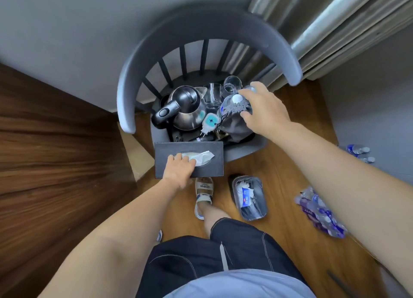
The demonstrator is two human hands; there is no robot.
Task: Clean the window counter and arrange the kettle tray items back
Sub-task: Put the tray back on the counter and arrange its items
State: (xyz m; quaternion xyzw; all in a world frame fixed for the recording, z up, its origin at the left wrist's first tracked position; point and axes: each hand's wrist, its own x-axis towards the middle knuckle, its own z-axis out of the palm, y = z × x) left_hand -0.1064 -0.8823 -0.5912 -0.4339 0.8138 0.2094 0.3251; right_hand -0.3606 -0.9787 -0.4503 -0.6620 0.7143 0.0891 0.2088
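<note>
A grey chair (pixel 131 78) holds the kettle tray items on its seat. A steel kettle (pixel 187 106) with a black handle stands at the left, two clear glasses (pixel 232 85) behind it. My right hand (pixel 261 110) grips a water bottle (pixel 224 107) with a white cap that sits in a grey drawstring pouch (pixel 237 128). A teal and white plug adapter (pixel 210 121) lies in front of the kettle. My left hand (pixel 178 171) holds the near edge of a black tissue box (pixel 178 151), a white tissue (pixel 201 155) poking from its slot.
The dark wooden counter (pixel 55 141) runs along the left. On the wooden floor lie a grey tray of sachets (pixel 250 198), a pack of water bottles (pixel 319 215) at right and two more bottles (pixel 357 150) by the wall. Curtains (pixel 335 29) hang top right. My sandalled foot (pixel 203 195) stands before the chair.
</note>
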